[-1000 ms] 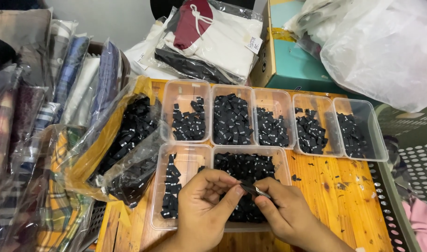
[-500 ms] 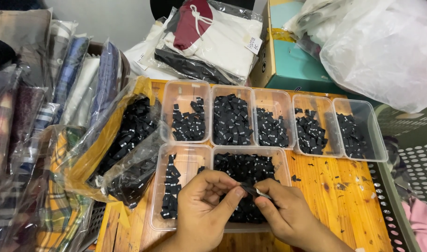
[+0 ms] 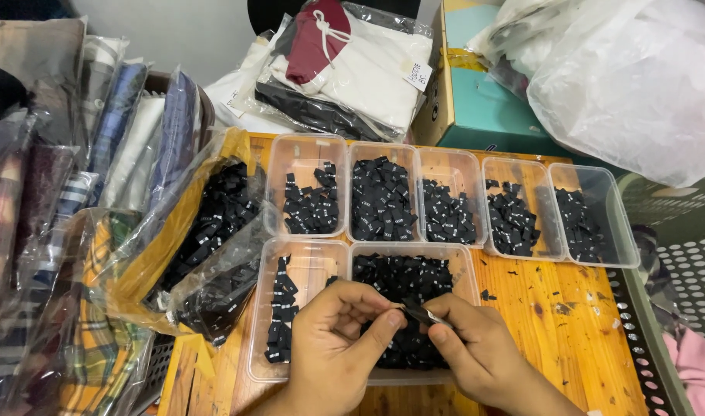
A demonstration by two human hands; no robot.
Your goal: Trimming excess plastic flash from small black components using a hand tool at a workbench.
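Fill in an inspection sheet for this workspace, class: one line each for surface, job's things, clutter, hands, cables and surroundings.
Surface: wooden table, orange-brown, dotted with small black scraps.
Job's things: seven clear plastic trays; the front tray under the hands is heaped with small black tags; a single black tag is pinched between both hands.
Clutter: plastic bag of black tags lying open at the table's left edge.
Hands: left hand and right hand meet over the front tray, fingertips on the tag.
Cables: nothing seen.
Surroundings: bagged folded clothes on the left, a teal box behind, a large white plastic bag at the right.
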